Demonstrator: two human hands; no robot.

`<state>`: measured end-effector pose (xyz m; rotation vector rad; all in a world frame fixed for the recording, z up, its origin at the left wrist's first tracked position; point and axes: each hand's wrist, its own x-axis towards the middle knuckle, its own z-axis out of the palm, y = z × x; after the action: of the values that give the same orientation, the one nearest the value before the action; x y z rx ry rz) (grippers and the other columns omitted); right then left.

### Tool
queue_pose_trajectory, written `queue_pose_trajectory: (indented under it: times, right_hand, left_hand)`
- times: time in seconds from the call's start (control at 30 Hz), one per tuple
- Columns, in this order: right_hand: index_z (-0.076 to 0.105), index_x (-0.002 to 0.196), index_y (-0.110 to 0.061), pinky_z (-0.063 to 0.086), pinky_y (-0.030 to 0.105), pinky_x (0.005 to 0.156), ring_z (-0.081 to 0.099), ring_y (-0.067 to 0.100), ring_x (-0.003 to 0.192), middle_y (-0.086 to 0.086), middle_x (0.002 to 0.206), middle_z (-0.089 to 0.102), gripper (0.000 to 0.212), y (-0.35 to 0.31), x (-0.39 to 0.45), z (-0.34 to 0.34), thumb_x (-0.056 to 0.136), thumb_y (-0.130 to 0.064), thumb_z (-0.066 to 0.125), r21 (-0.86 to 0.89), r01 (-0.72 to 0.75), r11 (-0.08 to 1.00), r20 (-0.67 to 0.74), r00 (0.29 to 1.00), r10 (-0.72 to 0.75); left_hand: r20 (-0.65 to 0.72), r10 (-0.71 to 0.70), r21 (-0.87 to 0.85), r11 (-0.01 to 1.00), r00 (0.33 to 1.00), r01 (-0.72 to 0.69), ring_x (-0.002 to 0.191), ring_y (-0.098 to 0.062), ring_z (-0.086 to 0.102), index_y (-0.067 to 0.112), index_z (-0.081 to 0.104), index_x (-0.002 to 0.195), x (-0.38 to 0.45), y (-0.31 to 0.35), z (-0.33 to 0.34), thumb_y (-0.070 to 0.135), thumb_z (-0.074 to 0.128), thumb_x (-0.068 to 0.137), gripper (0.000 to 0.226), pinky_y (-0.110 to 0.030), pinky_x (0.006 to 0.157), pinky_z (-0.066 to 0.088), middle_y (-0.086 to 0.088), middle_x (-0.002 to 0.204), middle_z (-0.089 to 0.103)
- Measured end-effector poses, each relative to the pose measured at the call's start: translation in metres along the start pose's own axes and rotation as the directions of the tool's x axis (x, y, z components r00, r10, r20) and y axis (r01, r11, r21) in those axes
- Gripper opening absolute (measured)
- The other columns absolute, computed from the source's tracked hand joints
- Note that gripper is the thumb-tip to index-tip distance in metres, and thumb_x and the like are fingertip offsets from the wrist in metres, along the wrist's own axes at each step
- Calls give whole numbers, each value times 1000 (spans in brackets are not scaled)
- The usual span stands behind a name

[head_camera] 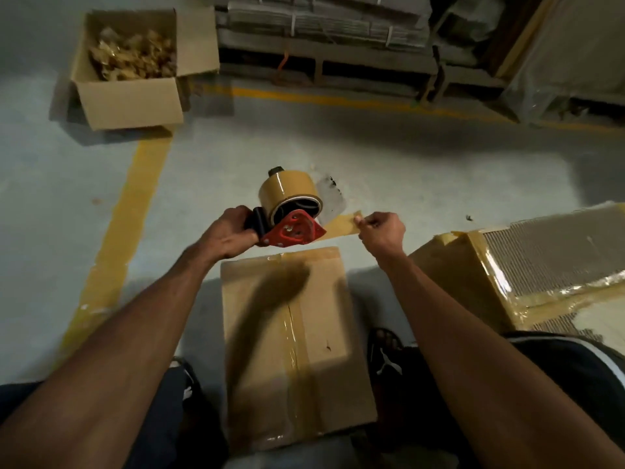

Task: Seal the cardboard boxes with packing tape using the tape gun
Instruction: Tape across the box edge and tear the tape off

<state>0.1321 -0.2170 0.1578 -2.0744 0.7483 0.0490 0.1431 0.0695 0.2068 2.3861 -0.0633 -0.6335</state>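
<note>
- The tape gun (287,214) is in the air above the far edge of the closed box (294,346) between my feet; my left hand (230,233) is wrapped round its black handle.
- My right hand (382,231) pinches the free tape end (341,225), drawn out sideways from the roll.
- The box's centre seam already carries tape.
- Risk, as I judge it: the loose strip could twist and stick to itself or my fingers if tension slackens.
- A taped box (507,265) sits just right; an open box (132,69) is well apart.

Warehouse — pallets (324,67), floor lines (128,211), stacked cardboard (324,25).
</note>
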Motion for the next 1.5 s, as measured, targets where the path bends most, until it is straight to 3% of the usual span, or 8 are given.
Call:
queue_pose_trajectory:
  times: [0.23, 0.4, 0.57, 0.67, 0.8, 1.1, 1.37, 1.5]
  right_hand:
    - [83, 83, -19, 62, 41, 89, 77, 22, 84, 3, 75, 78, 13, 64, 40, 66, 79, -28, 91, 50, -74, 996, 192, 979, 63]
    - [81, 106, -8, 57, 39, 90, 72, 24, 88, 9, 87, 78, 28, 81, 46, 86, 84, -26, 86, -24, -4, 1000, 63, 998, 5]
    - [64, 139, -18, 38, 10, 87, 64, 2, 75, -1, 67, 69, 56, 88, 48, 91, 87, -21, 84, -5, 12, 1000, 60, 998, -11]
    - [63, 140, -22, 41, 15, 91, 65, 2, 77, 5, 73, 73, 58, 90, 49, 93, 86, -18, 83, 16, 28, 999, 14, 1000, -28]
    - [61, 141, -24, 33, 14, 82, 54, -22, 76, 7, 80, 73, 56, 88, 49, 91, 89, -17, 81, 20, 25, 999, -12, 1000, -24]
    - [56, 145, -29, 33, 24, 97, 54, -12, 79, 6, 81, 73, 63, 96, 53, 98, 88, -17, 81, 40, 10, 999, -29, 1000, -9]
    - [57, 144, -30, 35, 14, 97, 65, 2, 80, 6, 76, 72, 64, 106, 55, 103, 88, -16, 82, 48, 55, 997, -28, 998, -53]
    - [60, 141, -29, 39, 1, 81, 69, 10, 79, 5, 75, 72, 59, 115, 55, 109, 87, -17, 82, 61, 50, 997, -47, 998, -47]
  left_hand:
    - [69, -153, 12, 988, 986, 153, 76, -24, 63, 24, 56, 82, 67, -82, 41, 44, 58, 61, 29, -30, 64, 42, -3, 82, 66]
    - [85, -174, 55, 984, 981, 170, 82, -30, 64, 24, 58, 89, 84, -94, 63, 43, 53, 59, 36, -32, 69, 47, -6, 88, 66]
    - [57, -159, 128, 980, 986, 151, 81, -32, 63, 22, 59, 91, 94, -94, 71, 33, 67, 72, 23, -32, 70, 45, -8, 92, 68]
    - [36, -150, 137, 980, 988, 144, 82, -30, 62, 15, 67, 103, 99, -96, 77, 24, 71, 79, 26, -33, 72, 44, -10, 100, 71]
    - [17, -121, 173, 978, 993, 116, 82, -30, 57, 9, 66, 110, 104, -94, 79, 26, 72, 81, 34, -35, 72, 43, -13, 105, 70]
    - [40, -112, 203, 974, 993, 102, 84, -29, 58, 7, 63, 112, 110, -92, 80, 24, 70, 83, 34, -38, 74, 48, -13, 104, 68]
    - [51, -111, 233, 968, 993, 96, 82, -29, 58, 8, 63, 110, 113, -92, 79, 24, 70, 82, 33, -36, 73, 45, -13, 103, 68]
    - [60, -113, 249, 964, 992, 94, 90, -34, 64, 9, 62, 114, 115, -90, 79, 27, 71, 83, 36, -40, 80, 53, -13, 106, 69]
